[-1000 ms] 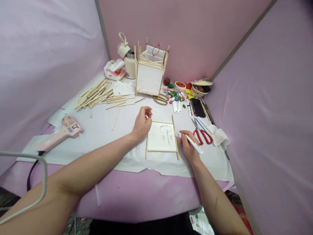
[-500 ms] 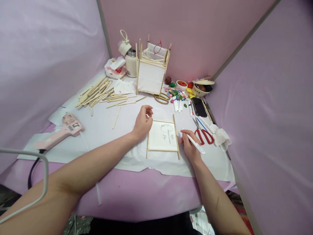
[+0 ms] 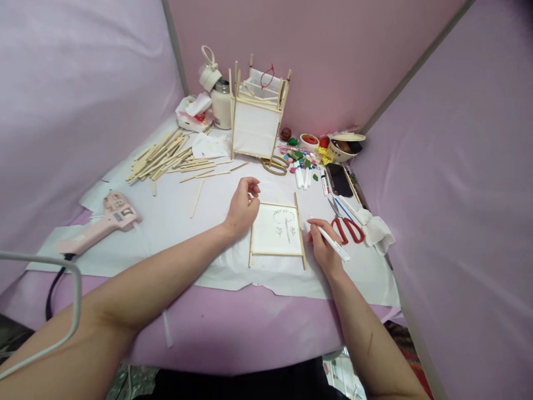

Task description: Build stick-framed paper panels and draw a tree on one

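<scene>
Fingers of the right hand (image 3: 322, 243) wrap around a white marker pen (image 3: 333, 243), gripping it as if to write, with its tip just off the right rail of the wooden-stick frame (image 3: 298, 233). That frame lies flat on a white paper sheet (image 3: 358, 278), near the middle of the worktop's front edge. Stretched within it, a paper panel (image 3: 270, 236) carries a line sketch of a tree and small plants.

Fingers of the left hand (image 3: 244, 208) curl loosely and hold nothing, just beside the frame's far left corner.

Drawing on the panel appears to be the step in hand. Another stroke would call for the tip to be brought down inside the rails, ideally with the frame steadied.

Compared with the earlier view, both hands and the frame keep nearly the same places, while the whole scene sits slightly higher in the picture.

Farther out, a pink glue gun (image 3: 102, 225) lies to the left, red-handled scissors (image 3: 347, 231) to the right, and loose craft sticks (image 3: 162, 155) toward the far left. A finished-looking stick lantern (image 3: 255, 129) stands at the back.
</scene>
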`<state>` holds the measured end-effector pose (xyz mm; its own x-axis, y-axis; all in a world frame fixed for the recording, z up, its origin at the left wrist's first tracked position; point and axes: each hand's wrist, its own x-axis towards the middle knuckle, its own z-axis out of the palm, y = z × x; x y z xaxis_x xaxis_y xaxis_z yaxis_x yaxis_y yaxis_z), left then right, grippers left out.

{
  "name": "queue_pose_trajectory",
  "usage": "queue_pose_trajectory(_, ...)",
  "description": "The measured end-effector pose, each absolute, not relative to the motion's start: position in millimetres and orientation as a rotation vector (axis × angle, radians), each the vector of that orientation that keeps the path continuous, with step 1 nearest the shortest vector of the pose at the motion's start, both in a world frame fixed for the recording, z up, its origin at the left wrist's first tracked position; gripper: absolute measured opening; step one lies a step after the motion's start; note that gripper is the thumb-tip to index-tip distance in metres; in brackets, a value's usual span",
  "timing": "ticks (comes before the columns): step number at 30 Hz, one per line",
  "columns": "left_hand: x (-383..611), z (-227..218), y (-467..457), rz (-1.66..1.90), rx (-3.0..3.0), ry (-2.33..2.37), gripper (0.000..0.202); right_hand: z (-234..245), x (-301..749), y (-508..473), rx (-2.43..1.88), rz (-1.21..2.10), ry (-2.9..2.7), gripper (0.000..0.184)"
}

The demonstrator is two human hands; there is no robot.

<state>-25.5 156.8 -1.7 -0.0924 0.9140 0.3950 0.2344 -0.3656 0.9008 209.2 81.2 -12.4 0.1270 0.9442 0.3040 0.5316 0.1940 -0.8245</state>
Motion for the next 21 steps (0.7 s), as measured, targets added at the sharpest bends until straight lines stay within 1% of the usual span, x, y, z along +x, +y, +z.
queue_pose_trajectory(21,-26.5,-4.7,158.5,1.519,1.627,1.269,0.044,-12.4,208.6,80.9,-1.447,0.558,-1.538,0.022)
